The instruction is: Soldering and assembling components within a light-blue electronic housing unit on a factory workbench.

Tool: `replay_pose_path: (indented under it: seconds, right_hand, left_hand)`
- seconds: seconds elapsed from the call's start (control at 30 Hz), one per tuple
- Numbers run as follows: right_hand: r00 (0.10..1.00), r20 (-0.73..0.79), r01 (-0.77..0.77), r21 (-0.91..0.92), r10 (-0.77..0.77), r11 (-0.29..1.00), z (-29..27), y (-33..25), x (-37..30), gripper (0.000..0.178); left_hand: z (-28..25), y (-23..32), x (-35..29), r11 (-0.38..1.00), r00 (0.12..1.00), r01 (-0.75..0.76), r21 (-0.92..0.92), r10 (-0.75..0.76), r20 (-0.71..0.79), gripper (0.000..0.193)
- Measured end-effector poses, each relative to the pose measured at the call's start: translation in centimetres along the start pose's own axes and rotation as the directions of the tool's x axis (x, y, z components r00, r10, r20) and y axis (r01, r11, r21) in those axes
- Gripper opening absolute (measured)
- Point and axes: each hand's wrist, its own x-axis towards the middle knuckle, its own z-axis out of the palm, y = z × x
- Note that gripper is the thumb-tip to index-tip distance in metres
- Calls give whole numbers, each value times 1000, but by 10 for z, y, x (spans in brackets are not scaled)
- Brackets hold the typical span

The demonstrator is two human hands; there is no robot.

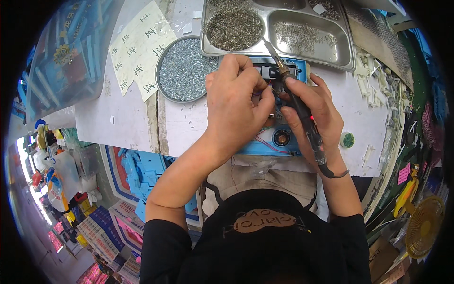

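Note:
A blue plastic housing [257, 150] lies at the table's near edge, with a small round black speaker [282, 137], thin wires and dark parts in it. My left hand [236, 97] is over its left half, thumb and fingers pinched together; what they hold is hidden. In my right hand [319, 111] is a soldering iron [302, 111], its dark handle slanting across the housing. The iron's metal tip points up and away, by the near wall of a steel tray [265, 59]. Both hands hide the housing's middle.
Left of the housing stands a round dish of small silvery metal pieces [187, 71], beside a handwritten paper sheet [139, 49]. The tray's compartments hold springs [234, 26]. White plastic pieces [371, 83] lie at right, near a small green roll [347, 139]. Blue parts fill a bin [142, 175] below left.

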Motion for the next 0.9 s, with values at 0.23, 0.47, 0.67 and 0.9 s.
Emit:
replay_pose_path:
  seconds: [0.23,0.47,0.67,0.9]
  right_hand:
    - [990,-25,-135,102,138,986,-17,-4,-10,45]
    - [954,-95,-255,244,285,935,-38,-1,-30,42]
    - [951,-103,-267,198,291,943,-43,-5,-30,42]
    - [966,-74,-234,151,247,960,-54,-6,-37,39]
  left_hand:
    - [-2,-2,-2,997,996,-81,10,81,-27,12]
    - [-14,-5,-10,955,956,-292,-44,293,13,16]
    - [-4,0,7,962,963,-270,38,269,32,14]
    - [-3,-2,-2,953,973,-227,199,233,-3,13]
